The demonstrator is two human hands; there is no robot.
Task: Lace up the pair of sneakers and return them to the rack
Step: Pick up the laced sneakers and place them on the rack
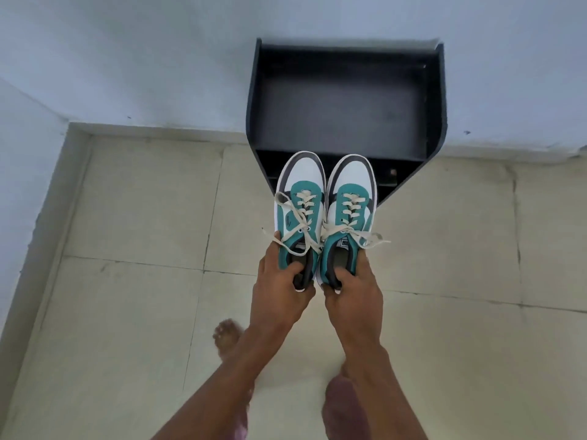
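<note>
I hold two teal, white and grey sneakers side by side in the air, toes pointing away from me. My left hand [279, 281] grips the heel of the left sneaker [300, 201]. My right hand [352, 287] grips the heel of the right sneaker [349, 198]. Both shoes have cream laces threaded through the eyelets and tied in bows, with loose ends hanging off to the sides. The toes hover just in front of the black shoe rack [343, 100], over its lower front edge.
The rack stands against a pale blue wall [158, 58], its top shelf bare. Cream floor tiles [127, 312] spread below. My bare feet show on the floor, one at the lower left [227, 338]. A side wall meets the floor at the far left.
</note>
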